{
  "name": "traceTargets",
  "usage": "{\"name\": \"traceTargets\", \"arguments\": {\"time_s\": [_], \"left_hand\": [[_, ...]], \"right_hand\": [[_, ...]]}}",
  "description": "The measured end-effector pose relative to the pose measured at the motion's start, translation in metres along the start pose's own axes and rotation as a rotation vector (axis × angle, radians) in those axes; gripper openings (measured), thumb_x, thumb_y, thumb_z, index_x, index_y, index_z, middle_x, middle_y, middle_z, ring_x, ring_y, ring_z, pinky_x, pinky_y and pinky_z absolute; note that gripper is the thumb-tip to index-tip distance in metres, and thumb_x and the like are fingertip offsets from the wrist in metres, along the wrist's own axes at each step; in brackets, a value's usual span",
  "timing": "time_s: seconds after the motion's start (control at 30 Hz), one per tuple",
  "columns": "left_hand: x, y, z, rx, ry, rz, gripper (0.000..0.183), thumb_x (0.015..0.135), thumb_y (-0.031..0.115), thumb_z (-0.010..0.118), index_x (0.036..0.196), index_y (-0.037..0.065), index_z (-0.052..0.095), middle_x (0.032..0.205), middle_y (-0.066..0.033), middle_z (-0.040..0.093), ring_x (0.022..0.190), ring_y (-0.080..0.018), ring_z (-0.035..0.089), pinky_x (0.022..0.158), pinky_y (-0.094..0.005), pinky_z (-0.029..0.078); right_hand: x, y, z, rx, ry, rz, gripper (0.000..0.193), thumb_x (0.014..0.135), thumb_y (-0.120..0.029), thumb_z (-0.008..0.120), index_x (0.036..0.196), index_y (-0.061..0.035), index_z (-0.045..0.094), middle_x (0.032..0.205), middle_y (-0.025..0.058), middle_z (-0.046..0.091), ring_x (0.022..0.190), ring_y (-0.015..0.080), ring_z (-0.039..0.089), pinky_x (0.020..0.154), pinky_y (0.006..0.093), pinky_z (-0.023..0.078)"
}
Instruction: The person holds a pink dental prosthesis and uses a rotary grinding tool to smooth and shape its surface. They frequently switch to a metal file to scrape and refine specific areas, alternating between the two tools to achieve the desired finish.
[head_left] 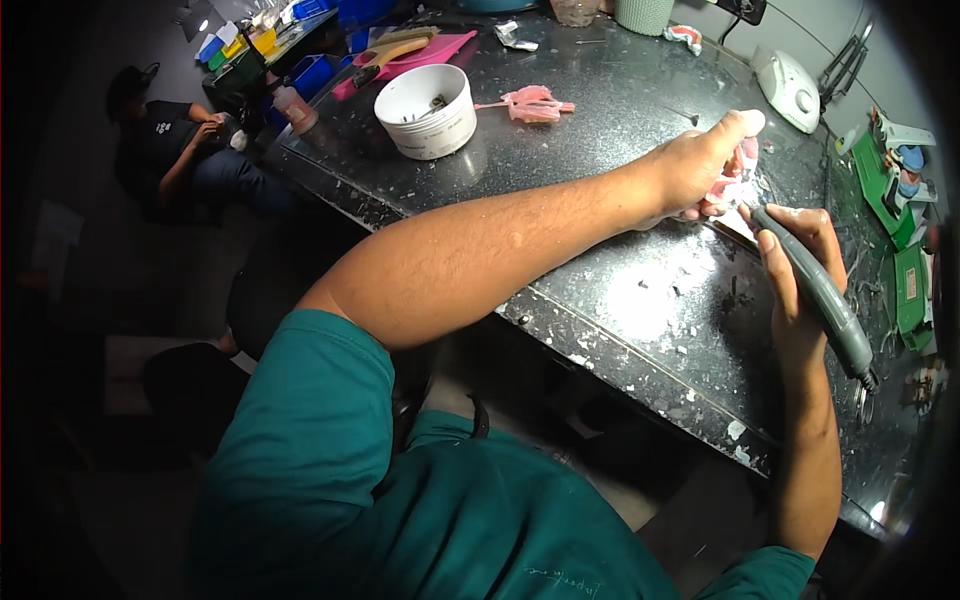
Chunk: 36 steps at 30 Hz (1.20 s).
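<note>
My left hand (688, 172) reaches across the dark bench, fingers curled and thumb up, closed around a pink and white denture (738, 174). Much of the denture is hidden behind the fingers. My right hand (822, 238) grips a grey rotary handpiece (826, 292) like a pen, its narrow end pointing at the denture. Whether the tip touches it I cannot tell. A cord leaves the handpiece's lower end. Pale shavings are scattered over the bench (590, 285) below both hands.
A white tub (428, 135) with small metal bits stands left, beside pink moulded material (535, 104). Behind lie a pink tray (440, 55) and another denture (684, 38). A white control unit (785, 90) and green holders (880, 190) stand right. A seated person (160, 135) works at far left.
</note>
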<state>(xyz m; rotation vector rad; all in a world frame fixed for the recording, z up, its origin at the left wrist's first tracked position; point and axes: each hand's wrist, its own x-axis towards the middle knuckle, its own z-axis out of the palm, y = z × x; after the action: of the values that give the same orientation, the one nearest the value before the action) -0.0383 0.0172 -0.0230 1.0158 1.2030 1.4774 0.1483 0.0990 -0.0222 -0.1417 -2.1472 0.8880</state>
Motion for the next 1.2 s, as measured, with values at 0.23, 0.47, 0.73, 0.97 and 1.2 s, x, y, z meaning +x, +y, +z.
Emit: {"name": "traceTargets", "arguments": {"time_s": [0.23,0.47,0.73,0.97,1.2], "left_hand": [[0.0005,-0.0006,-0.0001,0.033,-0.001,-0.005,0.061,0.095,0.071,0.039,0.107,0.013,0.052,0.069,0.0031,0.051,0.049,-0.0036,0.043,0.041,-0.0191,0.029],[0.0043,-0.0035,-0.0009,0.029,-0.024,-0.006,0.062,0.095,0.072,0.039,0.107,0.013,0.052,0.067,0.0039,0.050,0.048,-0.0032,0.042,0.040,-0.0194,0.029],[-0.0004,0.0022,-0.0011,0.028,-0.042,-0.004,0.064,0.094,0.073,0.038,0.102,0.012,0.052,0.059,0.0032,0.048,0.044,-0.0032,0.040,0.038,-0.0191,0.027],[0.0006,0.0007,-0.0012,0.030,-0.024,-0.011,0.064,0.094,0.073,0.037,0.105,0.012,0.051,0.061,0.0032,0.050,0.045,-0.0030,0.040,0.039,-0.0189,0.027],[0.0020,0.0009,-0.0022,0.042,-0.030,-0.034,0.063,0.095,0.073,0.036,0.108,0.013,0.050,0.062,0.0039,0.050,0.047,-0.0028,0.041,0.040,-0.0188,0.027]], "right_hand": [[0.0006,0.0007,-0.0026,-0.024,-0.020,0.017,0.017,0.091,-0.003,0.068,0.105,0.0045,0.063,0.098,0.0099,0.064,0.092,0.0157,0.064,0.086,0.0289,0.049],[-0.0003,0.0017,-0.0046,-0.059,-0.052,0.024,0.018,0.090,-0.005,0.068,0.105,0.0040,0.063,0.098,0.0096,0.064,0.093,0.0158,0.064,0.086,0.0293,0.049],[0.0002,0.0025,-0.0043,-0.036,-0.060,0.016,0.019,0.089,-0.005,0.069,0.105,0.0039,0.063,0.099,0.0097,0.064,0.094,0.0159,0.064,0.087,0.0295,0.049],[-0.0001,0.0017,-0.0050,-0.018,-0.064,0.017,0.020,0.089,-0.005,0.069,0.106,0.0041,0.063,0.099,0.0098,0.064,0.093,0.0162,0.064,0.086,0.0294,0.049],[0.0000,0.0028,-0.0049,-0.002,-0.039,0.002,0.021,0.090,-0.005,0.068,0.108,0.0048,0.064,0.100,0.0104,0.063,0.093,0.0167,0.064,0.087,0.0292,0.049]]}}
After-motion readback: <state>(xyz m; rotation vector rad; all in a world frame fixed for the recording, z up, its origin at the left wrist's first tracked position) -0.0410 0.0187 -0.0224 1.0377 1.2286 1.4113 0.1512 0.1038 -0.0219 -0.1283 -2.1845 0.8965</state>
